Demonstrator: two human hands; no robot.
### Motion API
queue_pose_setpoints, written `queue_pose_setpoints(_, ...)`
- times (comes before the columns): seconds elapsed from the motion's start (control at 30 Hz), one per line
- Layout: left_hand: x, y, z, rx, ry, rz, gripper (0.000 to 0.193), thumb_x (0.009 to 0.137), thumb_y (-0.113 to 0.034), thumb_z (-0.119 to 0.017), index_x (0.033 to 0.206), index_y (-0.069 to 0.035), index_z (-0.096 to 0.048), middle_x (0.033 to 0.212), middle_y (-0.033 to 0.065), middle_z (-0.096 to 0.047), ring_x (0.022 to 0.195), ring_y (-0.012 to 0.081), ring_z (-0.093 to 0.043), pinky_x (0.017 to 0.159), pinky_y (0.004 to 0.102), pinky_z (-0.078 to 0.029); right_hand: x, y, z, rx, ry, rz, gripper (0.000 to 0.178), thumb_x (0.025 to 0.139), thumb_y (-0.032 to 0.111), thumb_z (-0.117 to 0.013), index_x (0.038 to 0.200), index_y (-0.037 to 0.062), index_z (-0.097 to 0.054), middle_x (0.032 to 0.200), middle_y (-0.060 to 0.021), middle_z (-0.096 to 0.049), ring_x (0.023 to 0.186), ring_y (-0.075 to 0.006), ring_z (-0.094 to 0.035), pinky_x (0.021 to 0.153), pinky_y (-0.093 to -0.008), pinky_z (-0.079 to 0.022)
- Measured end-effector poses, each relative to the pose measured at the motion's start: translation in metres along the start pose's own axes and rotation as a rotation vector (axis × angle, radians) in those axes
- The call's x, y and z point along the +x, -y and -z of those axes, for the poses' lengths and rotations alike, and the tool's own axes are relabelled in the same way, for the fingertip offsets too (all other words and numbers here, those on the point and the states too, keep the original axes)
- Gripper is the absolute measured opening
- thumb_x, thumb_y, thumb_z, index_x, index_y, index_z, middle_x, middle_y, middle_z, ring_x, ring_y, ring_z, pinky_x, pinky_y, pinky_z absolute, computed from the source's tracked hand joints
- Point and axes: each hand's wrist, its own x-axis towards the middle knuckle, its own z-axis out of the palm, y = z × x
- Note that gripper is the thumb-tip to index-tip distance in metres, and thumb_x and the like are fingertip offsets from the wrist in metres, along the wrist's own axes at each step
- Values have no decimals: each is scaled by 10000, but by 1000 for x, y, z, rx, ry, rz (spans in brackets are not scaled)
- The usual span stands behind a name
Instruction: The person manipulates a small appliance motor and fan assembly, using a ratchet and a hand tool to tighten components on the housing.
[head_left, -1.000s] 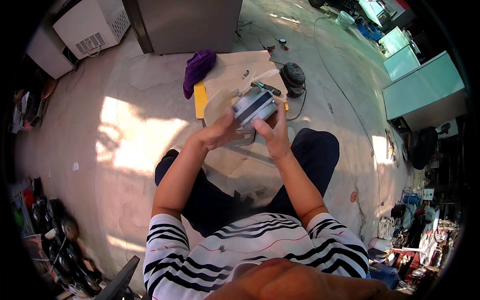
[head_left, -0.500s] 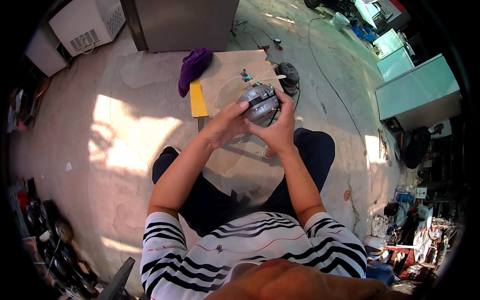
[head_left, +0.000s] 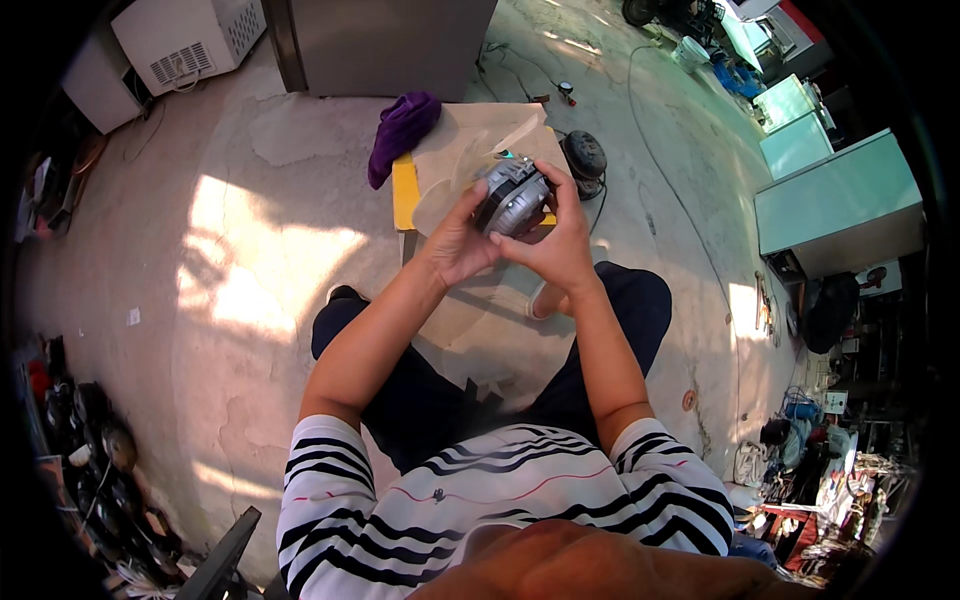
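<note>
A silver motor (head_left: 518,198) with a dark band round its middle is held tilted between both my hands. My left hand (head_left: 462,242) grips its left side, thumb against the casing. With the fingers at its upper right and the thumb low, my right hand (head_left: 565,245) steadies the other side. Pale translucent fan blades (head_left: 447,192) show behind the motor; whether they are joined to it I cannot tell. Below lies a low stand topped with a brown board (head_left: 475,122), yellow along its side. The motor hides part of the board.
A purple cloth (head_left: 403,135) hangs over the stand's far left corner. Right of the stand sits a round black object (head_left: 584,155) with a cable. A large grey cabinet (head_left: 385,48) stands beyond. Cables and a small gauge (head_left: 566,89) lie on the floor.
The motor has turned in my hands, its dark band now steeper. Both hands still hold it. The whole view has shifted slightly.
</note>
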Motion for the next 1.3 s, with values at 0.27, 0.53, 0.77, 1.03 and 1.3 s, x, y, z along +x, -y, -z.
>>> queue_pose_setpoints(0.27, 6, -10, 5, 112, -133, -152, 765, 870, -473, -720, 1414, -36, -407, 1324, 136, -555, 1225, 289, -563, 1062, 436, -476, 6, 21, -5, -147, -199, 166, 462, 781, 154, -787, 1212, 66, -646, 1314, -146, -586, 1204, -318, -570, 995, -381, -467)
queue_pose_setpoints(0.53, 11, -3, 14, 128, -260, -261, 535, 896, -299, -735, 1318, -83, -487, 1249, 59, -580, 1148, 181, -572, 1033, 369, -470, 4, 22, -21, -284, -377, 261, 141, 835, 86, -726, 965, 34, -707, 1048, -112, -714, 966, -317, -665, 886, -393, -503)
queue_pose_setpoints(0.77, 24, 1, 25, 170, -311, -385, 471, 885, -231, -742, 1286, -127, -517, 1198, 26, -611, 1101, 151, -599, 965, 337, -495, 7, 16, -36, -278, -466, 202, 195, 824, 33, -714, 1018, 29, -730, 1062, -100, -724, 937, -288, -697, 843, -361, -541)
queue_pose_setpoints(1.03, 26, -1, 17, 162, -309, -417, 434, 890, -214, -732, 1265, -123, -533, 1167, 21, -627, 1075, 143, -614, 950, 333, -509, 8, 22, -33, -196, -443, 119, 149, 832, 14, -705, 980, 3, -710, 1035, -126, -731, 969, -273, -700, 886, -348, -528)
queue_pose_setpoints(1.3, 28, -1, 17, 178, -336, -363, 388, 905, -260, -728, 1227, -121, -563, 1113, 14, -647, 1016, 127, -633, 893, 306, -534, 11, 19, -23, -374, -425, 250, 103, 789, 55, -724, 890, 56, -707, 992, -62, -736, 922, -259, -695, 993, -480, -476)
